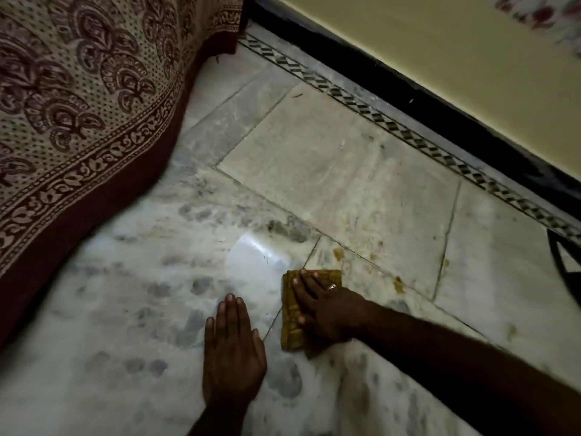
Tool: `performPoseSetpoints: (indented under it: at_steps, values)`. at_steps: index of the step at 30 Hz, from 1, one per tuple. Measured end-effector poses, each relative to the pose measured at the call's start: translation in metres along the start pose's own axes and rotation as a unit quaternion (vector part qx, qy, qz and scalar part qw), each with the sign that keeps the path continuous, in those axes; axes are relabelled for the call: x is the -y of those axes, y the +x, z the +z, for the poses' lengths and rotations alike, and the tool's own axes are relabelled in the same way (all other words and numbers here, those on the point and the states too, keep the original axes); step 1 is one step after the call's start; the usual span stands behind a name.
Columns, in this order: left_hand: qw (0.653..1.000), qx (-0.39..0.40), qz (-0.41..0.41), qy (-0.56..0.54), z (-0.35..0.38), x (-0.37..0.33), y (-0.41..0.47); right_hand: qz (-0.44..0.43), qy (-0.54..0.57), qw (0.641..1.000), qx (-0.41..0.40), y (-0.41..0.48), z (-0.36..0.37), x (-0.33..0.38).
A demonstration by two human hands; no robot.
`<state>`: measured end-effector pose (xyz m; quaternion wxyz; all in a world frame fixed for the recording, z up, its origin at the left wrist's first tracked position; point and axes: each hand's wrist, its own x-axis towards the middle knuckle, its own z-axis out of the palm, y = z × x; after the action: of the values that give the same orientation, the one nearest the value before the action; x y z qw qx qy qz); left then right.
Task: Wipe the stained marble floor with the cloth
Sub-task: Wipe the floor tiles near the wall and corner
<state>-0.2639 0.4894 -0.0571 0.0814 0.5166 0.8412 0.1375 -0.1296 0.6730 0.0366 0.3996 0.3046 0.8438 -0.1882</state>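
Observation:
A folded yellow-brown cloth (290,313) lies flat on the white marble floor (330,184) in the lower middle. My right hand (323,309) presses down on the cloth with fingers spread, a ring on one finger. My left hand (231,350) rests palm-down on the bare floor just left of the cloth, fingers together, holding nothing. Yellow-brown stains (339,253) dot the tile joints beyond and right of the cloth, with another blotch (398,284) further right. Pale smeared residue covers the tile (355,221) above.
A patterned maroon and cream bedsheet (81,99) hangs to the floor along the left. A black skirting (408,99) and cream wall (456,58) run diagonally at the upper right, edged by a chequered floor border (377,121). A dark curved object (566,272) sits at the right edge.

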Motion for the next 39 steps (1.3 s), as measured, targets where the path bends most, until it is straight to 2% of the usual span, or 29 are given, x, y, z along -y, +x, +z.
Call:
performPoseSetpoints:
  at_steps: [4,6,8,12,14,17,21,24,27,30,33,36,39]
  values:
    - [1.000,-0.009,0.004,0.004,0.004,0.003,0.001,-0.007,0.002,0.998,-0.063,-0.005,0.009,0.002]
    - [1.000,-0.019,0.007,0.004,0.004,0.003,0.001,-0.007,-0.006,0.983,-0.186,0.000,0.028,0.003]
    - [1.000,-0.025,0.007,0.006,0.003,0.001,-0.001,0.004,-0.018,0.965,-0.261,0.003,0.042,0.006]
    - [0.999,-0.048,0.007,0.020,0.005,0.003,0.000,0.017,-0.011,0.946,-0.323,0.019,0.059,0.021]
    - [0.998,-0.061,0.009,0.031,0.008,0.004,-0.001,-0.019,-0.041,0.933,-0.356,0.026,0.064,0.020]
    - [0.997,-0.061,0.008,0.052,0.011,0.006,-0.001,-0.088,-0.075,0.922,-0.369,0.036,0.056,0.016]
    - [0.995,-0.050,0.016,0.079,0.009,0.006,0.001,-0.117,-0.067,0.920,-0.369,0.050,0.044,0.012]
    - [0.995,-0.049,-0.011,0.084,0.011,-0.002,0.000,-0.146,-0.078,0.918,-0.360,0.064,0.034,0.006]
    - [0.991,-0.078,-0.064,0.086,0.020,-0.015,0.005,-0.114,-0.051,0.915,-0.384,0.085,0.007,-0.002]
    - [0.992,-0.053,-0.073,0.083,0.024,-0.030,0.013,-0.027,-0.005,0.913,-0.408,0.093,-0.008,-0.034]
    - [0.995,-0.031,-0.072,0.065,0.025,-0.039,0.025,0.082,0.049,0.915,-0.391,0.064,0.020,-0.075]
    - [0.999,-0.012,-0.005,0.039,0.027,-0.050,0.042,0.156,0.058,0.894,-0.417,0.022,0.076,-0.073]
    - [0.997,-0.003,0.077,0.021,0.031,-0.062,0.068,0.126,0.036,0.886,-0.444,0.004,0.111,-0.025]
